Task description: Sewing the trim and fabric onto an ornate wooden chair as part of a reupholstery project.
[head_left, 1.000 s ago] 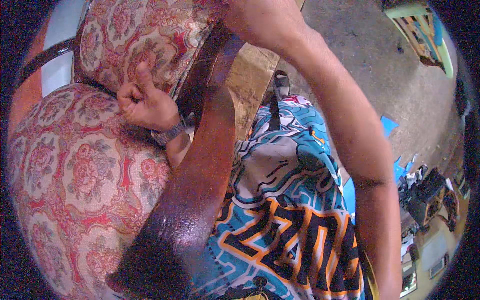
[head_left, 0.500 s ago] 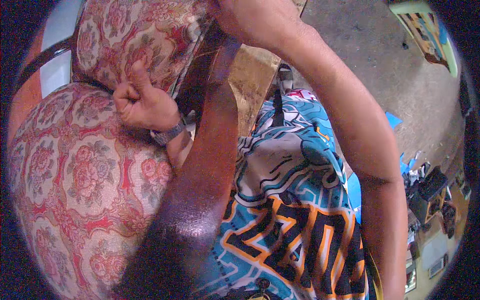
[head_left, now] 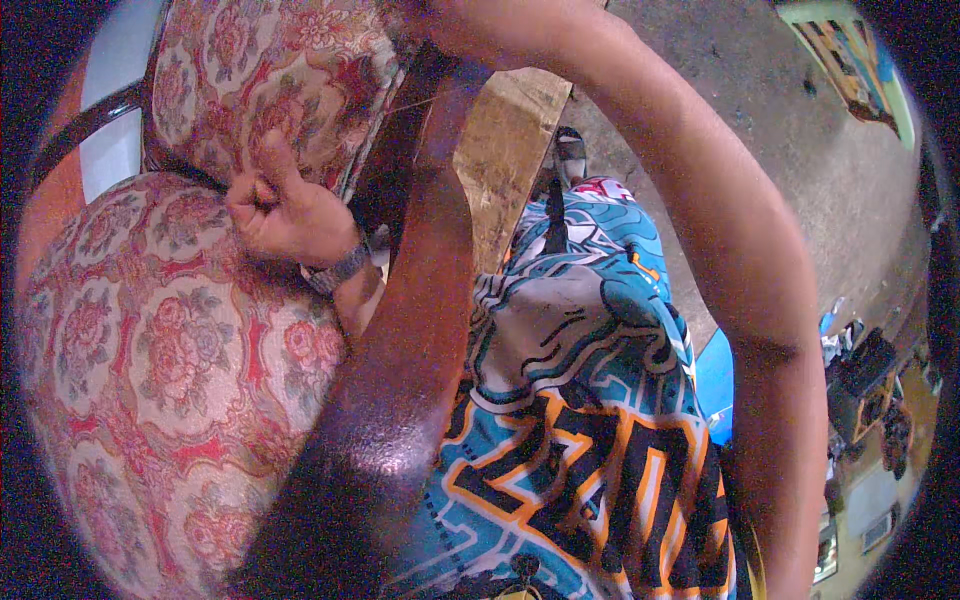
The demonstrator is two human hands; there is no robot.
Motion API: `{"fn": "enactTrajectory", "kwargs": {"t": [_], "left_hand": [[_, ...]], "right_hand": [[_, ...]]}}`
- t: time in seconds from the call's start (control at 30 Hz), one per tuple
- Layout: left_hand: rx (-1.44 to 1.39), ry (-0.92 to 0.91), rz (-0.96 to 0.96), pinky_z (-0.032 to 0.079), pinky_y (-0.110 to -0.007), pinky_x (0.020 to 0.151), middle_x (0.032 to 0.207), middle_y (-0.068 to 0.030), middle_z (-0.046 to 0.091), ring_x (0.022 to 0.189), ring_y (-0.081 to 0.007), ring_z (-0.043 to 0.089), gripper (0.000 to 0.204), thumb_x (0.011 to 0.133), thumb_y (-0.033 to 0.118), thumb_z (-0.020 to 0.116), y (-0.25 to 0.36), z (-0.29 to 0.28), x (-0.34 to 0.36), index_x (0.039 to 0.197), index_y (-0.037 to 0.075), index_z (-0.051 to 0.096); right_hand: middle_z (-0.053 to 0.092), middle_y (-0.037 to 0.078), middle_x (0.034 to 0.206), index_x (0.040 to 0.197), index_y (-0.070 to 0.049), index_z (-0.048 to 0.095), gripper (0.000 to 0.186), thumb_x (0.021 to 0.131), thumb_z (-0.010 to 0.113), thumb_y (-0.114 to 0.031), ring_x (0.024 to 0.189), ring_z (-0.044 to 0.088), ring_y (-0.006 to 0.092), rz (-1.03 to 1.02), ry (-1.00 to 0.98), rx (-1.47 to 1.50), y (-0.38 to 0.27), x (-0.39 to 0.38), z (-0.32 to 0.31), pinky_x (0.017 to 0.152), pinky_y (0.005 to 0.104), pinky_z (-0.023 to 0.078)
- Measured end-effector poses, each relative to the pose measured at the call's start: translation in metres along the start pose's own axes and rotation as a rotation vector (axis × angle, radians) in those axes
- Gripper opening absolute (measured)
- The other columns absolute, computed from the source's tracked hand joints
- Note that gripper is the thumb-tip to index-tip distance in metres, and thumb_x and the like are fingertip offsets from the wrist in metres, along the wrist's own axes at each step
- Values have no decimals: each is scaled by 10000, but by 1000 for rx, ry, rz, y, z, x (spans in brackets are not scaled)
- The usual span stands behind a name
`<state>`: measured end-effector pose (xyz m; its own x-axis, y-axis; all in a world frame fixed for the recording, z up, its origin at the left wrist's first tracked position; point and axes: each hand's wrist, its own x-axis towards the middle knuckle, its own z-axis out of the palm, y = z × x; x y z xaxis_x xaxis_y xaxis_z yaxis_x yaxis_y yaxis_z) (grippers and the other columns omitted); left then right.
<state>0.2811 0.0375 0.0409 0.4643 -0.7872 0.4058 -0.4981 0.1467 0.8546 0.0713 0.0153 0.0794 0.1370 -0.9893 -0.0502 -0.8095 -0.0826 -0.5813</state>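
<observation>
My left hand [head_left: 290, 212], with a watch [head_left: 342, 270] on its wrist, rests against floral upholstery where the large rounded cushion [head_left: 180, 340] meets the seat cushion [head_left: 270, 70]. Its fingers are curled in and its thumb stretches out; whether something sits inside them is hidden. My left forearm passes behind a dark polished wooden armrest [head_left: 400, 370]. At the top edge my right hand [head_left: 445, 25] is near the far end of the armrest and the seat cushion's edge, its fingers dark and cut off. A thin pale strand [head_left: 415, 104] runs from the cushion edge beneath that hand.
A brown board [head_left: 510, 140] lies beyond the armrest. Patterned blue clothing [head_left: 590, 400] covers my lap. On the grey floor [head_left: 700, 80] are a blue sheet [head_left: 716, 385] and a pile of dark odds and ends [head_left: 870, 365]. A pale-framed rack [head_left: 850, 65] stands far right.
My right arm has moved up and outward, its hand shifting a little left and farther toward the top edge. The thin strand now shows. My left hand has hardly moved.
</observation>
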Motion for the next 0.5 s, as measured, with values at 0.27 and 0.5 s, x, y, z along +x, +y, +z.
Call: {"fn": "enactTrajectory", "kwargs": {"t": [0.27, 0.5], "left_hand": [[45, -21, 175, 332, -269, 602, 625, 42, 346, 618, -120, 334, 455, 720, 256, 800, -8, -1, 2, 622, 85, 390], [-165, 17, 202, 330, -260, 597, 622, 50, 333, 611, -120, 324, 447, 708, 256, 809, -5, 3, 0, 625, 80, 407]], "right_hand": [[613, 206, 701, 727, -2, 644, 195, 803, 547, -153, 669, 607, 374, -11, -48, 11, 11, -1, -2, 576, 452, 500], [612, 210, 691, 714, -4, 646, 193, 784, 559, -161, 671, 619, 372, 7, 29, -26, 7, 0, 5, 577, 447, 503]]}}
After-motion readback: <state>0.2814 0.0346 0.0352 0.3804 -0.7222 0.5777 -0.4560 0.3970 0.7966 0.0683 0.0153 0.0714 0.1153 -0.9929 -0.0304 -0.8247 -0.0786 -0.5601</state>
